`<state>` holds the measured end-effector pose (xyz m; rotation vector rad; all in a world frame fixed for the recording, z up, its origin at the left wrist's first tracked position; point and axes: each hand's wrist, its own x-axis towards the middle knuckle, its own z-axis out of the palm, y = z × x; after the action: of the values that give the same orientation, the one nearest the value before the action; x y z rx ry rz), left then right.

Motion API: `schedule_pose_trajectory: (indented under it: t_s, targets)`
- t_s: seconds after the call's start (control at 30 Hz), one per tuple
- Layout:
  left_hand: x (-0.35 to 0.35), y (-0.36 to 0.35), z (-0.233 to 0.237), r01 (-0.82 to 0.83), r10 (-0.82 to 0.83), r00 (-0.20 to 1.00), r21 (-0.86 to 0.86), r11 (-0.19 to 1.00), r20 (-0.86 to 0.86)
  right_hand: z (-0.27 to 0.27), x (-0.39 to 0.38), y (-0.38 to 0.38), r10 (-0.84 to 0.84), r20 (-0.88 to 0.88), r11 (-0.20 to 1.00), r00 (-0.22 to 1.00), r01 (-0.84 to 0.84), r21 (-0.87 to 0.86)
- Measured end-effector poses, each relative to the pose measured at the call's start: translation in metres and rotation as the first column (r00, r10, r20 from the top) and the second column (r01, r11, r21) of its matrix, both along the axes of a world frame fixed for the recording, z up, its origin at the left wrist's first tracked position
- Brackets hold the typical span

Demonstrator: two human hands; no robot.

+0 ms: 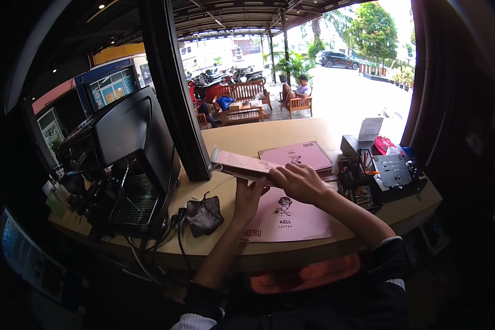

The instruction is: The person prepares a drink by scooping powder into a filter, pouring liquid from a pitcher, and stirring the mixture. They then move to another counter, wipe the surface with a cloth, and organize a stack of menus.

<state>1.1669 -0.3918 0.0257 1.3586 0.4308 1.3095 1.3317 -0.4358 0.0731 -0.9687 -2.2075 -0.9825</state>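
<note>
1. Wide shot first: the curved wooden counter (242, 140) runs left to right, with a black pillar (176, 93) rising from its far-left part.
2. Left of the pillar sits the till monitor (124, 129), its cables trailing toward the near edge.
3. Flat on the counter, right in front of the person, lies 1 pink menu (291, 220), cover up, with "MENU" readable.
4. Beyond it, a stack of pink menus (300, 154) rests toward the far side.
5. Here's the action: the held menu (239, 163) is up off the counter, roughly level, just above the flat one and right beside the pillar.
6. The right hand (300, 182) is clamped over its near-right edge, fingers curled on top.
7. The left hand (248, 198) grips from underneath, fingers closed up against the underside.
8. My read is a mid-handling step, with the menu carried in 2 hands between the flat one and the stack. Any next move calls for keeping it level and clear of the pillar.
9. On the right are a pen organiser (357, 170) and a card terminal (391, 170).
10. Smallest of all, a dark cloth (203, 215) lies near the cables.
</note>
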Motion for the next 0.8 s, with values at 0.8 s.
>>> schedule_pose_trajectory:
  t_s: [0.8]
  targets:
    - [-0.095,0.044,0.000,0.199,0.771,0.502,0.920,0.338,-0.392,-0.004,0.056,-0.090,-0.229,0.216,0.943,0.949,0.160,0.293]
